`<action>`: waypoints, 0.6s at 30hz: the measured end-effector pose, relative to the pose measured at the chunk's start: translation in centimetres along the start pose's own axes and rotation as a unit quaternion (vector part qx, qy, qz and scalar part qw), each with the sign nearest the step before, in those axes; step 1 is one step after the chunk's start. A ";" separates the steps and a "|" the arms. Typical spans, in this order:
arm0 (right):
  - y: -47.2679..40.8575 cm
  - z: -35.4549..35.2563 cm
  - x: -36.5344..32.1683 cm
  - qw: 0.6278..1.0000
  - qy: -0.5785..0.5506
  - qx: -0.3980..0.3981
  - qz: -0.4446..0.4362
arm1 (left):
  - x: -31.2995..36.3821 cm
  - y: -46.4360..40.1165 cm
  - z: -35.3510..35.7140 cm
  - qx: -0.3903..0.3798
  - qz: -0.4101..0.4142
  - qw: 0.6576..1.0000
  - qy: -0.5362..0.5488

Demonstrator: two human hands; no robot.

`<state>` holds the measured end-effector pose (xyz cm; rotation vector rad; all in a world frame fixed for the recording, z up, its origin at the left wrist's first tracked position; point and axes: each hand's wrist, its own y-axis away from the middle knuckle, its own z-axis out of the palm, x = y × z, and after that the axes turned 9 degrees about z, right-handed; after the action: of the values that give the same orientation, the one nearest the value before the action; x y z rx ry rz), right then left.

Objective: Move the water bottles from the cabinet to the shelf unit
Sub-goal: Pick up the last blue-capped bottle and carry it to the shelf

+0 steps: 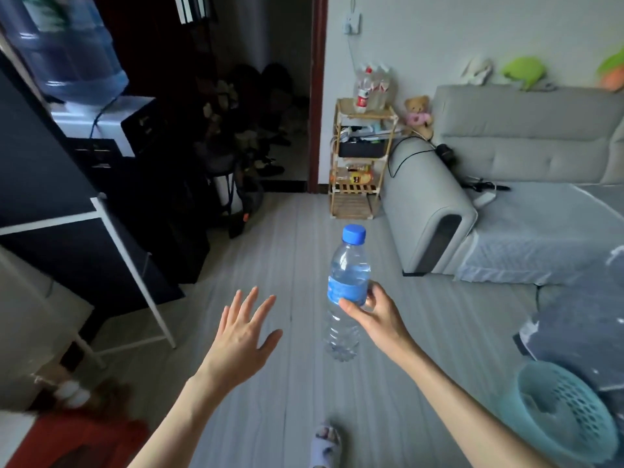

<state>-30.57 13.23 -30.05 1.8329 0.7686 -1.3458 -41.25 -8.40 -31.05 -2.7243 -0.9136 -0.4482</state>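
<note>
The right hand [369,307] grips a clear water bottle [346,292] around its blue label, thumb on the near side and fingers curled round the far side, so the bottle stands nearly upright in the air above the grey floor [304,231], leaning slightly with its blue cap [354,234] uppermost and its ribbed base hanging below the hand. The bottle is about half-hidden at the label by the thumb and fingers; water shows in its upper part. The left hand [244,329] hovers just beside the bottle, to its left and a little lower, palm down, fingers straight and spread, holding nothing and touching nothing. Well ahead, against the white wall beside the doorway, stands a wooden shelf unit [363,160]; on its top tier a cluster of water bottles with red labels [371,87] stands upright, and its lower tiers hold a dark box and packaged items too small to make out. Just right of the shelf unit is a grey sofa [506,157], with a teddy bear [418,113] sitting at its near corner. At far left a water dispenser with a blue jug [67,52] is in view, and a teal perforated basket [557,413] sits on the floor at lower right.
</note>
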 end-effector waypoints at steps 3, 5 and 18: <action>-7.7 -2.1 -1.3 1.000 -0.004 0.011 -0.006 | -1.0 -8.2 0.2 0.003 -0.004 1.000 0.000; -12.8 -3.5 -2.7 1.000 -0.005 0.015 -0.011 | -1.3 -13.9 -0.2 -0.001 0.006 1.000 -0.011; -41.5 -10.1 -8.7 0.999 -0.014 0.036 -0.023 | -5.9 -44.1 2.2 -0.026 0.026 0.999 -0.014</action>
<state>-60.98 44.39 -28.17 1.8572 0.7607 -1.4429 -72.46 23.35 -29.88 -2.8016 -0.8483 -0.4303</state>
